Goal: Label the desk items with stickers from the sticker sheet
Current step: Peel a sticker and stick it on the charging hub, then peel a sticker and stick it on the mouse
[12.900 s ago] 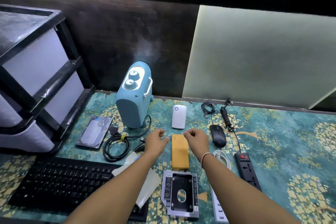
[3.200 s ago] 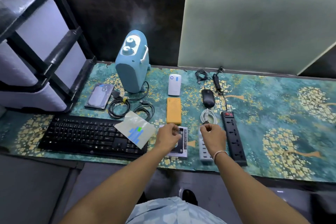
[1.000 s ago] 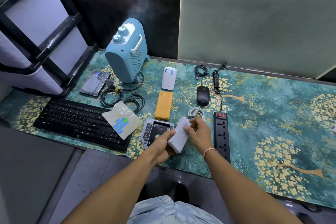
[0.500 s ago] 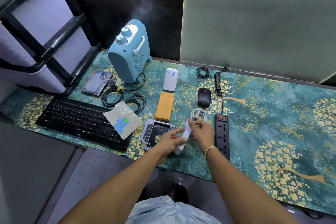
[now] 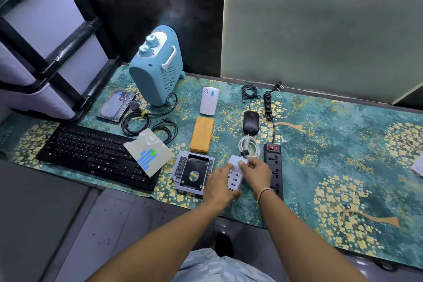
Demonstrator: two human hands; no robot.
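Low and centre in the frame, both hands meet on the white USB hub (image 5: 235, 175), which lies on the bench between the drive caddy (image 5: 194, 173) and the black power strip (image 5: 274, 168). The left hand (image 5: 218, 188) grasps the hub's near end from the left; the right hand (image 5: 257, 173) pinches its far end, near the coiled white cable (image 5: 249, 146). Whether a sticker sits under those fingertips cannot be told. The hub's long axis runs from the frame's bottom toward the top, tilted slightly right. The sticker sheet (image 5: 148, 152) lies left of the hub, its corner resting on the keyboard (image 5: 91, 155), with blue strips and 1 green one showing. The left hand is nearer the sheet, so fetching the next sticker likely falls to it.
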